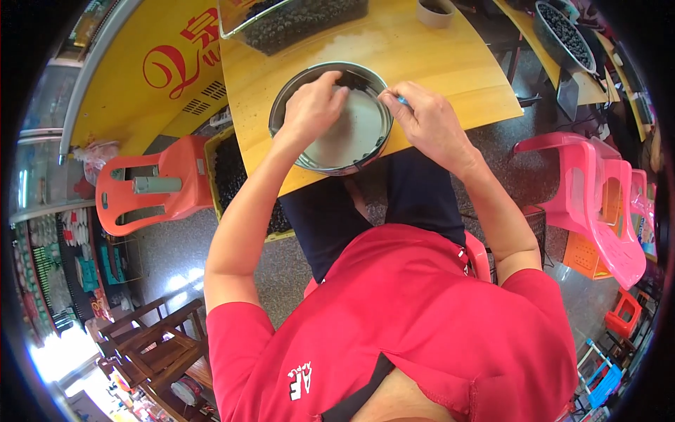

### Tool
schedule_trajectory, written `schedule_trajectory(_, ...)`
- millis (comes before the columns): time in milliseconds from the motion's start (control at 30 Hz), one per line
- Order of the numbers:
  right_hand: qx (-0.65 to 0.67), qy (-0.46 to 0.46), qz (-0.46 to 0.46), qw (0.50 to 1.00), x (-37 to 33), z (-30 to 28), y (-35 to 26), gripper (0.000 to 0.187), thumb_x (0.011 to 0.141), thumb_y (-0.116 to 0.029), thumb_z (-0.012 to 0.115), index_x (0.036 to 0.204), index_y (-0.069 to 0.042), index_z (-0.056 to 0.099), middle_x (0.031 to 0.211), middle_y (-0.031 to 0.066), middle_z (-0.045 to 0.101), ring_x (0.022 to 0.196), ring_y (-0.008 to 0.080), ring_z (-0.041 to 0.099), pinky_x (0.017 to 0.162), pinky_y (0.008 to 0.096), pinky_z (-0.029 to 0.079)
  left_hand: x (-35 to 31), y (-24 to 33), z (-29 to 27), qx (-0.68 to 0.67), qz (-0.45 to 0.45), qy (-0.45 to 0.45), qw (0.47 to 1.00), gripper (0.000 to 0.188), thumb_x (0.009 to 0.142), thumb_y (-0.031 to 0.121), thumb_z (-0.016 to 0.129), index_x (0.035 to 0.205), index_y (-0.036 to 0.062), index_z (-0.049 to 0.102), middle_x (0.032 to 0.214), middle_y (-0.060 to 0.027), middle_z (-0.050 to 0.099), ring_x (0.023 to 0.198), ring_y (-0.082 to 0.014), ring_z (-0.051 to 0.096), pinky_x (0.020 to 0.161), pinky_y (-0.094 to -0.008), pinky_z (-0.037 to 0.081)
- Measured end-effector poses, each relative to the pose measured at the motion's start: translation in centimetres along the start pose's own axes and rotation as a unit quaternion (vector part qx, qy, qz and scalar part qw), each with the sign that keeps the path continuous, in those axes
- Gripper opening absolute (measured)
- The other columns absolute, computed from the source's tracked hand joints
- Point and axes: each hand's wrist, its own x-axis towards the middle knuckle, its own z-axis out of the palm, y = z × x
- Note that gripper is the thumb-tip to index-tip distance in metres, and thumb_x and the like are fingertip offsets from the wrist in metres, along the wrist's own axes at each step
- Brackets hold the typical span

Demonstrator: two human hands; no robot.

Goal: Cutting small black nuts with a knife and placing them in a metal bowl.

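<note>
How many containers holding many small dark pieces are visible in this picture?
3: a clear box on the near table, at the top; a yellow crate, partly hidden, below that table's left edge; a rounded basin on another table, upper right. More may be hidden.

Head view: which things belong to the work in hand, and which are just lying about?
In the work:
- left hand, right hand
- round pan
- table
- possibly the clear box of dark pieces

Apparently just lying about:
- orange chair, green cylinder on it
- pink chair
- red stool
</note>
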Motion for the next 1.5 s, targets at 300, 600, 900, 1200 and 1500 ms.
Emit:
schedule_trajectory(300, -0.008, -0.004, 0.001, 1.0, -0.4, 0.2, 0.9, 0.021, 0.093, -0.02, 0.057, 0.095, 0.0, 0.063, 0.081, 0.0168, 0.06, 0.069, 0.0332, 0.057, 0.062, 0.0379, 0.044, 1.4, 1.0, 0.8, 0.123, 0.022, -0.049, 0.991, 0.02, 0.084, 0.02, 0.057, 0.096, 0.0041, 0.053, 0.079, -0.0222, 0.066, 0.076, -0.0405, 0.065, 0.067, -0.0503, 0.05)
schedule_trajectory(600, -0.021, -0.009, 0.001, 1.0, -0.4, 0.4, 0.9, 0.02, 0.093, -0.019, 0.057, 0.096, 0.0, 0.062, 0.083, 0.0172, 0.061, 0.071, 0.0343, 0.057, 0.063, 0.0382, 0.045, 1.3, 0.6, 0.8, 0.173, 0.013, -0.069, 0.982, 0.02, 0.086, 0.022, 0.057, 0.094, 0.0042, 0.057, 0.083, -0.0199, 0.067, 0.081, -0.0398, 0.065, 0.071, -0.0489, 0.05)
schedule_trajectory(900, -0.022, -0.002, -0.005, 1.0, -0.6, 0.2, 1.1, 0.02, 0.092, -0.019, 0.058, 0.094, 0.0, 0.062, 0.081, 0.017, 0.06, 0.071, 0.0348, 0.057, 0.063, 0.0381, 0.045, 0.0, 0.2, -0.4, 0.074, -0.014, -0.154, 0.985, 0.03, 0.089, 0.033, 0.057, 0.099, 0.0038, 0.055, 0.079, -0.0182, 0.065, 0.074, -0.0344, 0.064, 0.069, -0.0445, 0.046)
schedule_trajectory(1200, 0.17, -0.06, 0.117, 0.977, 0.0, -0.5, -0.1, 0.028, 0.094, -0.025, 0.06, 0.102, 0.001, 0.065, 0.081, 0.0067, 0.062, 0.072, 0.0118, 0.055, 0.066, 0.0283, 0.044, -2.4, 2.9, -2.8, -0.182, 0.018, -0.086, 0.979, 0.025, 0.083, 0.013, 0.068, 0.099, 0.0001, 0.054, 0.06, -0.0063, 0.045, 0.058, -0.0168, 0.047, 0.057, -0.0328, 0.039)
schedule_trajectory(1500, 0.361, -0.123, 0.179, 0.907, 1.1, 0.1, -2.6, 0.024, 0.09, -0.026, 0.067, 0.099, -0.003, 0.067, 0.072, -0.0051, 0.056, 0.065, 0.0031, 0.049, 0.057, 0.0194, 0.038, -5.3, 4.7, -4.2, -0.234, 0.087, 0.027, 0.968, 0.022, 0.081, 0.006, 0.07, 0.097, 0.0015, 0.056, 0.059, 0.0012, 0.036, 0.056, -0.0084, 0.036, 0.053, -0.0259, 0.034)
